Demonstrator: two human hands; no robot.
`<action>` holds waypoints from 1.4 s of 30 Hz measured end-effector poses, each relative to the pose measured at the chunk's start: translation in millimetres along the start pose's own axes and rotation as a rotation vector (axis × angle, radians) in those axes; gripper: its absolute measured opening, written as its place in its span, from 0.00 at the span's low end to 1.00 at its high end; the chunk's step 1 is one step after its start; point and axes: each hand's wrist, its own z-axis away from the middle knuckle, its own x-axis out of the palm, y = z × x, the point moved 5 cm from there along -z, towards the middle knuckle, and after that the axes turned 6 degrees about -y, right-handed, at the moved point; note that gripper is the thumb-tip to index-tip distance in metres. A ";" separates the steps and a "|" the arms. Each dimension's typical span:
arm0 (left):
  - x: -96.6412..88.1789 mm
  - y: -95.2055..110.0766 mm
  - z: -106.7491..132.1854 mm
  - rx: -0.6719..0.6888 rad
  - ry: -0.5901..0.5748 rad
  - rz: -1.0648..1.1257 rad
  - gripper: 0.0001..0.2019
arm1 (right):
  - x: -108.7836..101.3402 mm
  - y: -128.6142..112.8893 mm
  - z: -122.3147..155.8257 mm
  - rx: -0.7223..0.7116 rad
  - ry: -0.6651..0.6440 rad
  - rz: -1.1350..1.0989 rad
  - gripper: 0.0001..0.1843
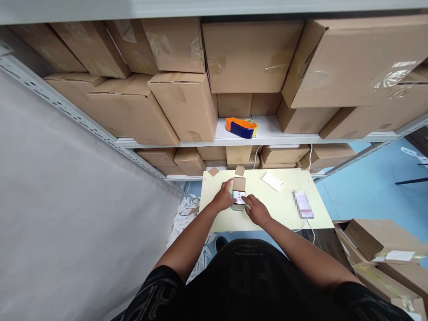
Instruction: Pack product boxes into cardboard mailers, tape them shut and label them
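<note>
A small cardboard box [238,207] with green edging stands on the pale yellow table, its lid flap [239,183] raised at the far side. White contents [238,195] with small dark marks show inside; their kind cannot be made out. My left hand [223,197] grips the box's left side, fingers along the flap and thumb near the front. On the right, my right hand [257,209] holds the near corner, its index finger reaching onto the white contents. A loose brown cardboard piece [240,170] lies just behind the box.
On the table [267,218] lie a white flat box [272,181], a blurred-out phone-like item [303,205] and a cardboard scrap [213,171]. Shelves of cartons [254,58] rise behind, with tape rolls [241,128] on one. White scraps [182,218] litter the floor; open cartons [384,240] stand right.
</note>
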 end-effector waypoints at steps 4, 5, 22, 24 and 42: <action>-5.8 12.3 0.6 0.158 -0.115 0.100 0.51 | -3.1 -1.8 -2.1 0.027 -0.001 0.004 0.29; -5.4 14.7 4.4 0.216 -0.130 0.066 0.44 | -3.6 -1.3 -2.5 0.042 0.002 -0.012 0.29; -13.3 10.9 -0.1 0.248 0.055 0.090 0.19 | 0.7 16.1 0.6 0.131 0.079 -0.301 0.24; -9.0 12.5 12.4 0.363 0.052 -0.043 0.13 | 0.5 18.0 -0.5 0.152 0.079 -0.337 0.23; 17.3 12.9 33.4 0.451 -0.055 -0.378 0.09 | 2.5 14.3 -2.2 0.190 0.078 -0.375 0.22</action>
